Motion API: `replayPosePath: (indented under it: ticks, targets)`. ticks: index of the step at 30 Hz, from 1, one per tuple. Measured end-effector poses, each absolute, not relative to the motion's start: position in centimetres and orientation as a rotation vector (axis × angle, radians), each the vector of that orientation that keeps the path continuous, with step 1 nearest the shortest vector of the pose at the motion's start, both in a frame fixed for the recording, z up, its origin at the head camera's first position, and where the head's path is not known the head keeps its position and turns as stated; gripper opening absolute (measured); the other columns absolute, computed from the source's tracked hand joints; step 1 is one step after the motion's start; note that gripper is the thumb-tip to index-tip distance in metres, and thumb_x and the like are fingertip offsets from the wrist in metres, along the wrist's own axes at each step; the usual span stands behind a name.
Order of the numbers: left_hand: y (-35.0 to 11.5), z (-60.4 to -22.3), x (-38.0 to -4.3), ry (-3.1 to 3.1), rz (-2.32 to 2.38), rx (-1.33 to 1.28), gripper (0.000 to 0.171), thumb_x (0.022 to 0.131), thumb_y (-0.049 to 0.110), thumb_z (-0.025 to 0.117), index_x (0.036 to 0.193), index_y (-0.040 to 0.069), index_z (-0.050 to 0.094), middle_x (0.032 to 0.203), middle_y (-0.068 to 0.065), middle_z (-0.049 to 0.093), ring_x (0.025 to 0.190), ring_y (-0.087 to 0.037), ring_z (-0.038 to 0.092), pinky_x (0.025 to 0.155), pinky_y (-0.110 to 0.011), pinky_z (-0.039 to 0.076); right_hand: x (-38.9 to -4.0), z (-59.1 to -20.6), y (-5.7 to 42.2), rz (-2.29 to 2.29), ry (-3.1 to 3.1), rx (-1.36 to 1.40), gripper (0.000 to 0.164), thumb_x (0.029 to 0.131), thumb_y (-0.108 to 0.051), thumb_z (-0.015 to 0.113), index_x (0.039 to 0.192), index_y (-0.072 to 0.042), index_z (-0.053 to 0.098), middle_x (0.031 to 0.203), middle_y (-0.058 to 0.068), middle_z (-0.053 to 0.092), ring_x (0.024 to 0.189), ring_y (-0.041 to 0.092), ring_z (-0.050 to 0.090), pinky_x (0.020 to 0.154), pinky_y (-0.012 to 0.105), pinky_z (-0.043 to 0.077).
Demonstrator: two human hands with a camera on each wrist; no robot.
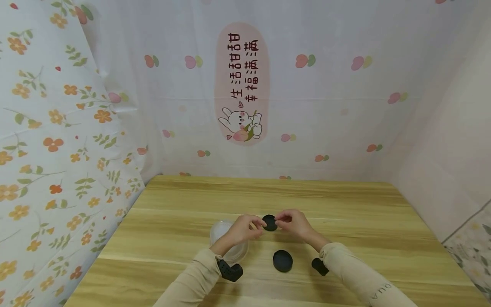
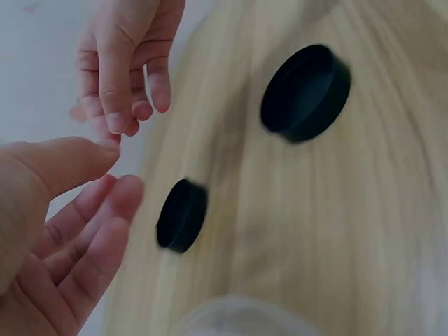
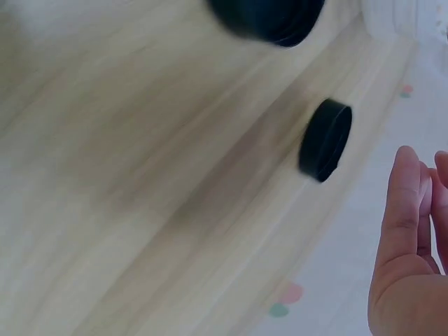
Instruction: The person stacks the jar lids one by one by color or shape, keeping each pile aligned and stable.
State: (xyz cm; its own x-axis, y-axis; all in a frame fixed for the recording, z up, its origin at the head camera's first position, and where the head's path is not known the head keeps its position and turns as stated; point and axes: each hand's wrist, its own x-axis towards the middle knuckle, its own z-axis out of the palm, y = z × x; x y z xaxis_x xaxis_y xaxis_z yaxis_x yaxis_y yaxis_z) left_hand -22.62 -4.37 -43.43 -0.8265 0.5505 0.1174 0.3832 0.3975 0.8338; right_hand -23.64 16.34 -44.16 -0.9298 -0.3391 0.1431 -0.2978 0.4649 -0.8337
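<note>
My left hand [image 1: 243, 228] is raised over the table, its thumb and fingers apart with nothing between them in the left wrist view. Opposite it is my right hand [image 1: 294, 222], fingers loosely bent and holding nothing visible. In the left wrist view, the left thumb tip and a right fingertip nearly meet. A small round black lid-like piece [image 1: 270, 223] shows between the hands in the head view; both wrist views place it on the table, apart from the fingers. A larger black round piece [image 1: 282, 261], shallow with a raised rim, lies nearer the body.
Clear round plastic containers or lids [image 1: 237, 253] sit beneath and beside the left forearm, partly hidden. Black wrist devices [image 1: 230, 271] are worn on both wrists. The wooden table [image 1: 345, 204] ends at a patterned cloth [image 1: 326, 106] behind, with more cloth along both sides.
</note>
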Motion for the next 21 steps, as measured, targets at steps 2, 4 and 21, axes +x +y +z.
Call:
replayPosePath:
  ticks: [2,4,21]
  targets:
    - [-3.7,-43.8,-22.4,2.457,1.365,0.847,0.019,0.080,0.001,0.060,0.098,-0.005,0.062,0.078,-0.006,0.059,0.062,-0.017,0.059,0.056,-0.020,0.047,-23.5,-44.4,17.1,-1.471,2.666,-0.599,0.016,0.081,-0.004,0.062,0.090,0.009,0.063,0.080,0.011,0.062,0.067,0.024,0.059,0.057,0.026,0.050]
    - [-3.1,-44.4,-22.1,2.452,1.332,0.841,0.019,0.079,0.002,0.062,0.098,-0.004,0.063,0.078,-0.004,0.059,0.063,-0.011,0.057,0.059,-0.019,0.046,-23.2,-44.8,17.8,-1.436,2.682,-0.608,0.015,0.080,-0.005,0.062,0.089,0.008,0.063,0.080,0.010,0.062,0.067,0.018,0.058,0.057,0.023,0.048]
    - [-1.5,-47.7,-20.7,2.374,1.305,0.834,0.019,0.071,-0.001,0.068,0.089,-0.003,0.063,0.076,-0.007,0.060,0.066,-0.003,0.052,0.058,-0.014,0.044,-20.7,-47.8,20.0,-1.413,2.363,-0.653,0.020,0.080,-0.005,0.062,0.094,0.010,0.060,0.080,0.009,0.061,0.064,0.007,0.055,0.053,0.022,0.046]
